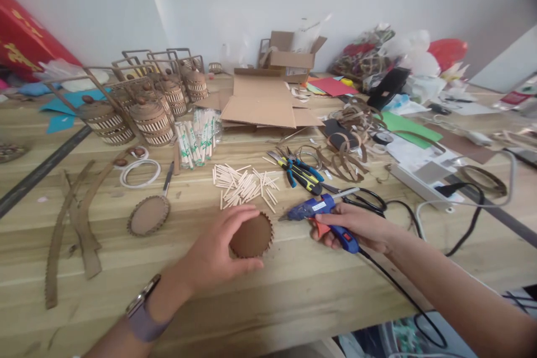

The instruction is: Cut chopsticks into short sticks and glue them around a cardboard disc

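Pointing L — glue gun (310,208), axis crosswise | R fingers (333,242) clasp it | L fingers (240,215) ½-open, holding disc (252,236)

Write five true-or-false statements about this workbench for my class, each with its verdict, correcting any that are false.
1. The right hand holds a blue glue gun. True.
2. The left hand grips scissors. False: it is curled around a round brown disc with a toothed edge.
3. Short wooden sticks lie in a loose pile. True.
4. A watch is worn on the right wrist. False: it is on the left wrist.
5. In the picture, the green paper lies left of the glue gun. False: it lies to the right.
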The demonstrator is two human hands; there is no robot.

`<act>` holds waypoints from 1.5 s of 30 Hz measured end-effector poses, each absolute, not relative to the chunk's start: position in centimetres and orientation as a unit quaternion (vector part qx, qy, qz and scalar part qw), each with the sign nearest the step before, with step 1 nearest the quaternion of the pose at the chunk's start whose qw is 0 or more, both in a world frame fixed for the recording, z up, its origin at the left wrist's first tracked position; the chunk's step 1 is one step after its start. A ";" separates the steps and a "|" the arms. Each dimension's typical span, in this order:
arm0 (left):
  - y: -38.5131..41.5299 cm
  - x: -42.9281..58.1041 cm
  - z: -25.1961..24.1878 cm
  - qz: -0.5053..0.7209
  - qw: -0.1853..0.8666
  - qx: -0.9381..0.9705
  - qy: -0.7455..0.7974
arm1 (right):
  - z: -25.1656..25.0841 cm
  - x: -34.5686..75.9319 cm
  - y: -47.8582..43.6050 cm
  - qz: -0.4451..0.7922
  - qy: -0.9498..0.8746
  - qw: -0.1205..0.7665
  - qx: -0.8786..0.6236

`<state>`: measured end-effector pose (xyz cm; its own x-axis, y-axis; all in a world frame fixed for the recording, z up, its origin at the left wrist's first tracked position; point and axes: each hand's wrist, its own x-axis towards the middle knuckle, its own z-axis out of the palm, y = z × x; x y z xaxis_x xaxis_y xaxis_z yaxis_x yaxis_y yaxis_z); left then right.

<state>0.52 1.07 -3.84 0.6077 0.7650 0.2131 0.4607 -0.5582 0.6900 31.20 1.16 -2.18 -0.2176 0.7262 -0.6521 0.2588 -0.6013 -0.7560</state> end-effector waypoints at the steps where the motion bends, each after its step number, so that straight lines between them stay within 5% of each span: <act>1: 1.0 0.6 -3.9 0.235 0.305 0.853 0.353 | -2.0 31.3 1.3 0.630 -0.446 0.152 -0.618; 7: 1.0 1.1 -4.6 0.184 0.305 0.871 0.338 | 0.7 30.3 1.5 0.060 -0.674 -0.100 -0.730; 10: 1.2 1.2 -4.9 0.178 0.304 0.876 0.329 | 2.0 27.8 1.4 -0.023 -0.715 -0.085 -0.693; 15: 1.4 1.1 -5.1 0.152 0.285 0.885 0.335 | 1.3 22.2 3.6 0.065 -0.807 -0.047 -0.585; 29: 1.8 0.8 -6.2 0.162 0.277 0.891 0.321 | -1.5 18.9 5.6 0.081 -0.812 -0.069 -0.573; 35: 2.3 0.6 -6.3 0.135 0.275 0.894 0.327 | -0.4 20.8 3.9 0.123 -0.829 0.010 -0.546; 40: 2.7 0.5 -6.6 0.135 0.267 0.893 0.337 | -1.0 22.7 2.5 0.337 -0.811 0.179 -0.443; 45: 2.8 0.7 -6.3 0.131 0.265 0.894 0.336 | -2.6 22.7 1.6 0.401 -0.802 0.191 -0.398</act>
<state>0.68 2.79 -6.31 0.7398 0.6706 0.0556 0.5323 -0.6338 0.5612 22.72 1.59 -2.57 -0.6098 0.7924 -0.0129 0.4858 0.3609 -0.7961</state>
